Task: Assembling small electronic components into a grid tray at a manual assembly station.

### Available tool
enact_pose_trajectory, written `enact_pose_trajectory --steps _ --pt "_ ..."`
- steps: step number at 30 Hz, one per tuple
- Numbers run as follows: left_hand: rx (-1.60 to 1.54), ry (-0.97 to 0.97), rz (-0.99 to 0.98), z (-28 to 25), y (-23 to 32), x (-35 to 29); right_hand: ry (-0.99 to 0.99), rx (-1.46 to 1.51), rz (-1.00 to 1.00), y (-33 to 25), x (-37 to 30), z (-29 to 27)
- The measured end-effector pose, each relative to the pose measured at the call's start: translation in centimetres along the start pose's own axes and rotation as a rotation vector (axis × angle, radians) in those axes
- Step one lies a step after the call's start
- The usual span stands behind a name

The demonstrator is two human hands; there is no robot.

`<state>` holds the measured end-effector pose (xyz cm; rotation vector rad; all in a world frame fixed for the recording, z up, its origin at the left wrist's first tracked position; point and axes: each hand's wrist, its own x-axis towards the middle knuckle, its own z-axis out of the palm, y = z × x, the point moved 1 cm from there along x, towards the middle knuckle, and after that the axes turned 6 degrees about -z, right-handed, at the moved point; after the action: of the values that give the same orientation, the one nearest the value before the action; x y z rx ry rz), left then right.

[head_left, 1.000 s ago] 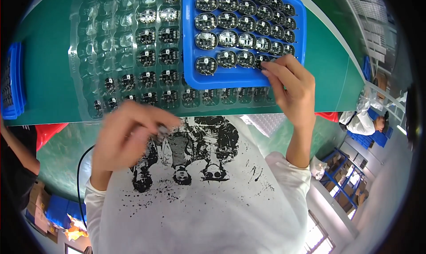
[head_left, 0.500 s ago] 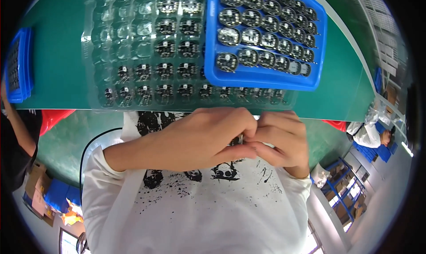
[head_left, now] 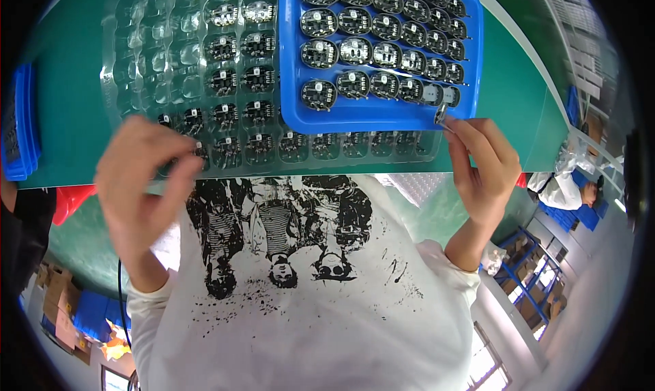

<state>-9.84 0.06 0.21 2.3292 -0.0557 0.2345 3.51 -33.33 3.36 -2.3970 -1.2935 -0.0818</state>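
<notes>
The right hand (head_left: 486, 162) pinches a small metal part (head_left: 441, 114) between thumb and fingertips, holding it tilted on edge above the near rim of the blue tray (head_left: 355, 123), toward that rim's right end. Just beyond the part, two pale grey discs (head_left: 432, 94) sit side by side at the right end of the tray's nearest row. The rest of that row and the rows behind it hold round dark boards (head_left: 318, 95), set close together. The left hand (head_left: 140, 179), blurred, hovers over the near left corner of the clear tray (head_left: 129, 60), thumb and forefinger parted; a board shows just by their tips, and whether they touch it I cannot tell. More boards fill pockets in the clear tray's nearest rows and its columns beside the blue tray, which overlaps it. Both trays lie on the green table (head_left: 68, 118). A second blue tray (head_left: 28, 135) stands at the far left, and in the right background a person in white (head_left: 559, 190) shows small.
</notes>
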Motion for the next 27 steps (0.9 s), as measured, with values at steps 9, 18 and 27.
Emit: enact_pose_trajectory --steps 9,18,27 --pt "0.294 -0.075 -0.322 -4.5 -3.1 -3.9 -0.089 -0.141 0.017 1.8 0.9 0.3" --pt "0.287 -0.055 -0.419 -5.0 -2.5 -5.0 -0.176 -0.158 -0.019 1.9 2.7 0.6" --pt "0.225 -0.108 -0.323 -3.3 -2.4 -3.9 -0.195 -0.096 0.045 2.7 1.7 0.1"
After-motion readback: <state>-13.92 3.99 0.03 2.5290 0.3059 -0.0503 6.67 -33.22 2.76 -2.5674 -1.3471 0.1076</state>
